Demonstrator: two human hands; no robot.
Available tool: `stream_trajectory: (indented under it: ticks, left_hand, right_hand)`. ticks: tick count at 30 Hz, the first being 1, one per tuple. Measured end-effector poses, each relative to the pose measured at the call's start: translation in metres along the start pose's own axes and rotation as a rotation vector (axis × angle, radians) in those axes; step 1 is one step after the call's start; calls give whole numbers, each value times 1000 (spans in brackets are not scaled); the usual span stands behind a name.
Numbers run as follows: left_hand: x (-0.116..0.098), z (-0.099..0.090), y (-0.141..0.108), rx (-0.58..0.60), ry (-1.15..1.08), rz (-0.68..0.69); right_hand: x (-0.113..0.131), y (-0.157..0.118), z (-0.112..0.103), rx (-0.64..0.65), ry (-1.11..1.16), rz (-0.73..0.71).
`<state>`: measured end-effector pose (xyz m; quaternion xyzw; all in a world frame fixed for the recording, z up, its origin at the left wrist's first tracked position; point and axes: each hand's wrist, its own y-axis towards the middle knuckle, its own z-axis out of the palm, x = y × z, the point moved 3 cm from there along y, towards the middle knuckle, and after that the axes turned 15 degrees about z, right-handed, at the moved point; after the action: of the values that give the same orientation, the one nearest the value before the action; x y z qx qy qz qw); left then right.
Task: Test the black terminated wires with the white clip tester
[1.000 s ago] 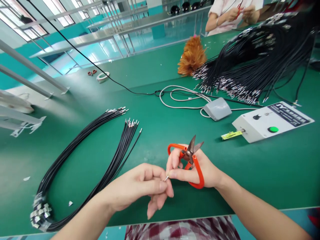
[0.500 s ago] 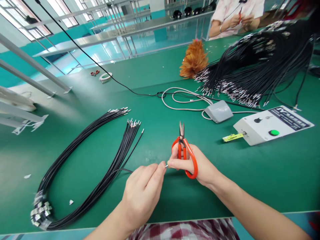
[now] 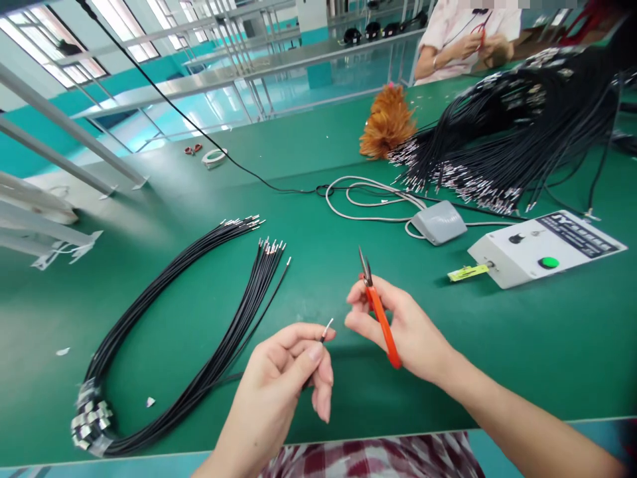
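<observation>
Between thumb and fingers, my left hand pinches a black cable whose bare silvery end points up and to the right. My right hand, just to the right and apart from the cable end, holds orange-handled scissors with their blades pointing up. A curved bundle of black cables lies to the left, its tips near the middle of the table and its taped bend with metal connectors at the lower left. The held cable runs back toward this bundle.
A white box with a green button, a grey pedal with its cord, and a large heap of black cables are on the right. An orange duster stands behind. Across the table, a person holds something red.
My hands have moved apart. My left hand has turned, showing the cable end, and my right hand has turned the scissors, which now show edge-on with their blades closer together.
</observation>
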<state>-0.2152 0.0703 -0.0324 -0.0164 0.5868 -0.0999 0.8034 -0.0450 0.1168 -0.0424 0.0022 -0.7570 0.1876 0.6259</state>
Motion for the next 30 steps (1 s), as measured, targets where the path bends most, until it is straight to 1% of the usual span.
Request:
stream_trajectory:
  ticks: [2, 4, 6, 9, 15, 25, 30]
  left_hand:
    - [0, 1, -3, -60, -55, 10]
    - [0, 2, -5, -91, -80, 24]
    - [1, 3, -5, -110, -84, 53]
    - [4, 3, -6, -134, -82, 103]
    - [5, 5, -8, -155, -84, 102]
    - [3, 6, -11, -174, -99, 97]
    - [3, 6, -11, -173, -120, 79]
  right_hand:
    - [2, -10, -4, -152, -334, -145]
    - [4, -20, -4, -279, -601, -313]
    - [5, -27, -2, -359, -750, -444]
    - [4, -29, 1, -414, -867, -511]
    - [10, -27, 3, -450, -1034, -571]
    - [18, -30, 2, -359, -1200, -584]
    - [21, -32, 2, -356, -1312, -625]
